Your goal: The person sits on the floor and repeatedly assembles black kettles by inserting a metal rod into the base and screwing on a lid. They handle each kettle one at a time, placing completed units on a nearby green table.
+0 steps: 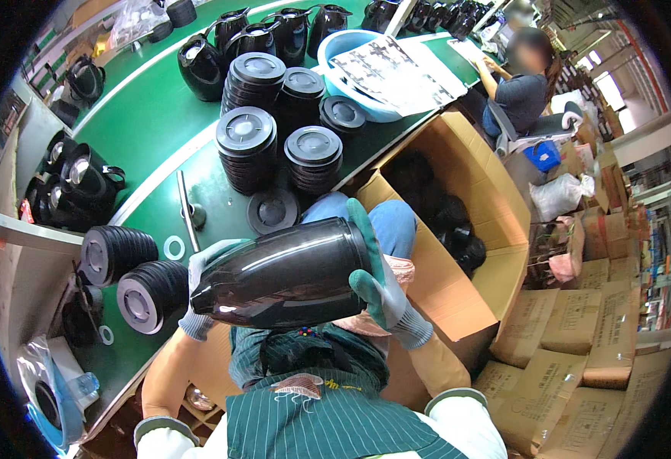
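Note:
Both my hands, in grey-and-green work gloves, hold a glossy black jug body (282, 275) lying sideways above my lap. My left hand (202, 287) is wrapped round its narrow spout end, its fingers partly hidden behind it. My right hand (385, 287) grips the wide bottom end, thumb and fingers spread along the rim. Beyond the jug, a loose black disc (272, 210) lies on the green table (144, 122). Near my left hand are a metal rod (185, 206), a white ring (174, 247) and black discs stacked on their side (151, 297).
Upright stacks of black discs (246, 145) stand farther back, near black jugs (200, 67) and a blue basin (339, 57) with printed sheets on top. At my right is an open cardboard box (454, 294) holding dark items. Cartons (580, 329) lie beyond; a co-worker (523, 96) sits far right.

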Demonstrator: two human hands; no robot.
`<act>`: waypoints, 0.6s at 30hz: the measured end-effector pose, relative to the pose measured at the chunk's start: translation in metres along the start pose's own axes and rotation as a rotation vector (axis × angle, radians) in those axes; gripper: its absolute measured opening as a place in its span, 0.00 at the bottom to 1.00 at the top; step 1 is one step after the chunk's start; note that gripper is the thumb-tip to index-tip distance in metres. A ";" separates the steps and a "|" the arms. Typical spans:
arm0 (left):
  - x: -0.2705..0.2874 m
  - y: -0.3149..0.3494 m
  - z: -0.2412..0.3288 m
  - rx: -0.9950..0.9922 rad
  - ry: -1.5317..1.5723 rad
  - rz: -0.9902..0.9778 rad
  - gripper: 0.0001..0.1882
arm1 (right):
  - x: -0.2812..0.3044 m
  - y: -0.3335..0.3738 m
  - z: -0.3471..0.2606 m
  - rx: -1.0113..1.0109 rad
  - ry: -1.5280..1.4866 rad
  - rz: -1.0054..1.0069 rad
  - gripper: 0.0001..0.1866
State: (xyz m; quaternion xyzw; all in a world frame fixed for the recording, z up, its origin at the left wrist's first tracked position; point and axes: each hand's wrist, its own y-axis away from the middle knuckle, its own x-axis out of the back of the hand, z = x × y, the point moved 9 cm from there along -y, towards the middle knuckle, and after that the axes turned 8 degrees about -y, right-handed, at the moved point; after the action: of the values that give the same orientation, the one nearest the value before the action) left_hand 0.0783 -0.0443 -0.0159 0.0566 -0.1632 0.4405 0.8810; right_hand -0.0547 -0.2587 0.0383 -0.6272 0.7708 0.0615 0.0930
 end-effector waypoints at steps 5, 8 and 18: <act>-0.025 0.021 -0.089 0.138 0.331 -0.273 0.24 | -0.024 0.002 -0.032 0.325 0.408 -0.147 0.66; -0.058 0.029 -0.099 0.208 0.563 -0.545 0.24 | -0.054 0.007 -0.067 0.557 0.622 -0.255 0.57; -0.077 0.022 -0.050 0.053 0.431 -0.642 0.22 | -0.073 0.007 -0.075 0.575 0.686 -0.411 0.57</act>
State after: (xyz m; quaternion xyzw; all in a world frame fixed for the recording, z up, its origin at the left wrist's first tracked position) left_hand 0.0298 -0.0766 -0.0899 0.0335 0.0633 0.1482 0.9864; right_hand -0.0518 -0.2029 0.1271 -0.6992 0.6032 -0.3835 0.0131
